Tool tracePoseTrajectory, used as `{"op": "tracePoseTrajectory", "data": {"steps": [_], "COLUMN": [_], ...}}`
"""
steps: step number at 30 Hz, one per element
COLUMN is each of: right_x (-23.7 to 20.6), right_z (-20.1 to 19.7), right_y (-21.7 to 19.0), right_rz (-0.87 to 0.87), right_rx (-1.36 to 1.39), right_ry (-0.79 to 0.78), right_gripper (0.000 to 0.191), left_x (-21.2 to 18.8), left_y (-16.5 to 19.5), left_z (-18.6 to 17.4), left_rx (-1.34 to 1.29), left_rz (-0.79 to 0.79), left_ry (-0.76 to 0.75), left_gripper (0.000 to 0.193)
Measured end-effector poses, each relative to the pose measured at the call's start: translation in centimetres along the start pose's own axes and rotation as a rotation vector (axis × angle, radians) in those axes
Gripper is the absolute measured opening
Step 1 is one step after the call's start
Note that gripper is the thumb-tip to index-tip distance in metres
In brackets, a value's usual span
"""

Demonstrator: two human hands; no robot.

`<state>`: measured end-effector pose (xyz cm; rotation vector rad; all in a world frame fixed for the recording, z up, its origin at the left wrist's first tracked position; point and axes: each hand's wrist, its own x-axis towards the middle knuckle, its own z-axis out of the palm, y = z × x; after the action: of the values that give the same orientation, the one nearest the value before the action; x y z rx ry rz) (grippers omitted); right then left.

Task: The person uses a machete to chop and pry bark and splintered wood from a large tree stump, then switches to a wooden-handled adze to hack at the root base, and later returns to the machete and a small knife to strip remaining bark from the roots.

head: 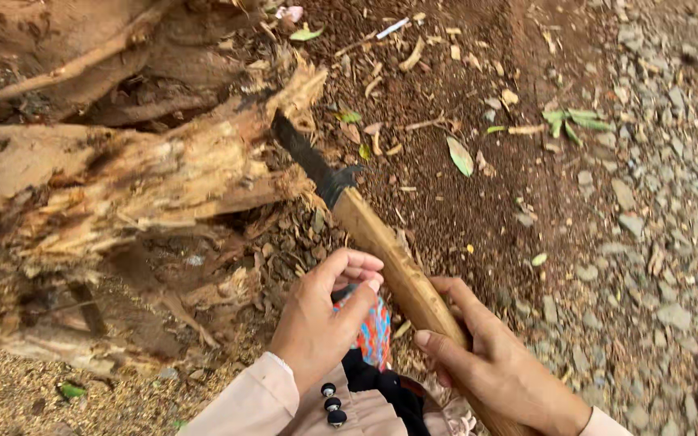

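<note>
Your right hand [494,363] is clamped on the axe [381,242] handle, its dark blade bedded in the split log [123,178]. Your left hand [325,315] curls loosely beside the handle, gripping nothing.

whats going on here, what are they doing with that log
A person is working a chopping tool against a split, rotting log on bare dirt. The right hand grips the long wooden handle, and the dark blade is sunk into the log's frayed end. The left hand hovers half-curled beside the handle, not clearly gripping it. Gravel lies to the right.
</note>
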<state>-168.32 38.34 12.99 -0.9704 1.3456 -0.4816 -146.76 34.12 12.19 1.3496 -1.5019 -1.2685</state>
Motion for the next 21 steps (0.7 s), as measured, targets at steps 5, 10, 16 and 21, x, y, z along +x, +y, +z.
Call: {"op": "tracePoseTrajectory", "data": {"steps": [5,10,16,21], "right_x": [8.4,16.3,24.3,31.4], "right_z": [-5.4,-6.3,-3.5,-0.6], "right_y": [-9.1,-18.6,-25.1,-26.8], "right_rz": [-0.324,-0.376,-0.74,-1.102], "right_rx": [-0.448,-0.909,-0.924,-0.968], "right_ry": [-0.168,-0.237,-0.253,-0.318], "right_gripper": [0.058,0.063,0.063,0.06], "left_x": [7.7,12.2,12.8,13.3], "left_y": [2.3,3.9,4.0,3.7], "left_z": [-2.6,-7.3,-8.6,-6.0], "left_rx": [0.039,0.013,-0.036,-0.088], "left_rz": [-0.072,-0.08,-0.07,-0.251], "left_ry": [0.111,0.345,0.582,0.7], "left_gripper": [0.019,0.018,0.017,0.016]}}
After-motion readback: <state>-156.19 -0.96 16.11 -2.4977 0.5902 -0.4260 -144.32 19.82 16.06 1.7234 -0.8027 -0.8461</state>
